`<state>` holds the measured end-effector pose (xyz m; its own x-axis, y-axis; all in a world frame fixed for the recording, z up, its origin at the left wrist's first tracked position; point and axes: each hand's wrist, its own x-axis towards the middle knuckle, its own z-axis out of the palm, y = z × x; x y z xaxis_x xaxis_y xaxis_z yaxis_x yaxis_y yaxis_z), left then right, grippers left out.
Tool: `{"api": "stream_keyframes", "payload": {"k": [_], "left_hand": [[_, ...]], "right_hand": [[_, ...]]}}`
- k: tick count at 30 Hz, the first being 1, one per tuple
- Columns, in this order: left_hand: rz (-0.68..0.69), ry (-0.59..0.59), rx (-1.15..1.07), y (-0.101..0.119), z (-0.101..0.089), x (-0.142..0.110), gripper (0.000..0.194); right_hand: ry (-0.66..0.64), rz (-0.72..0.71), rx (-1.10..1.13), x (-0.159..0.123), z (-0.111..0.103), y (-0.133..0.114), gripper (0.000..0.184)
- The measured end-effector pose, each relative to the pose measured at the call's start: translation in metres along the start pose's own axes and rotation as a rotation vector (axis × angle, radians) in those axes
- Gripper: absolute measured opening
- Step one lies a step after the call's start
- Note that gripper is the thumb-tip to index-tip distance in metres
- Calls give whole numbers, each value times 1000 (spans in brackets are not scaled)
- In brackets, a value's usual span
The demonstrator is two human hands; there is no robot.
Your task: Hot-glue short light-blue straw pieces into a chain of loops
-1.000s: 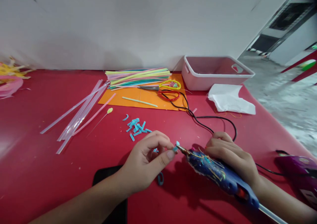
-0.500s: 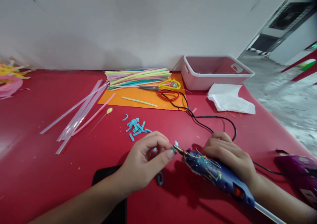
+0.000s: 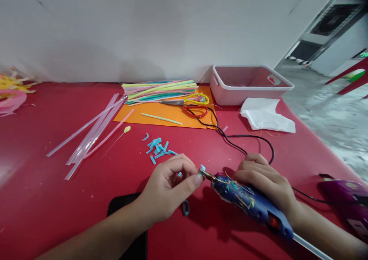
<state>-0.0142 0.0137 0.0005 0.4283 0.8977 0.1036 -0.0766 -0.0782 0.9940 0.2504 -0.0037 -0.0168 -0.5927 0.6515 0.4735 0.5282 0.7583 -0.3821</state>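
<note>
Glue gun (image 3: 248, 202) gripped in the right hand (image 3: 267, 182), blue piece (image 3: 202, 168) pinched in the left hand (image 3: 169, 189), over a smooth red desk (image 3: 66, 202) beside a pale wall (image 3: 100, 30).

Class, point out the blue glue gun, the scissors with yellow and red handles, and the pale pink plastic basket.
Blue glue gun (image 3: 258, 205), head view: its body.
Scissors with yellow and red handles (image 3: 176, 102), head view: the metal blades.
Pale pink plastic basket (image 3: 244, 96), head view: the front wall.
</note>
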Motion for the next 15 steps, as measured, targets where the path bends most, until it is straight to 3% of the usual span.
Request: {"api": "stream_keyframes", "payload": {"k": [7, 15], "left_hand": [[10, 14, 18, 0, 0, 1, 17], [33, 13, 4, -2, 0, 0, 12]], "right_hand": [[52, -18, 8, 1, 0, 1, 13], [26, -14, -24, 0, -1, 0, 17]]}}
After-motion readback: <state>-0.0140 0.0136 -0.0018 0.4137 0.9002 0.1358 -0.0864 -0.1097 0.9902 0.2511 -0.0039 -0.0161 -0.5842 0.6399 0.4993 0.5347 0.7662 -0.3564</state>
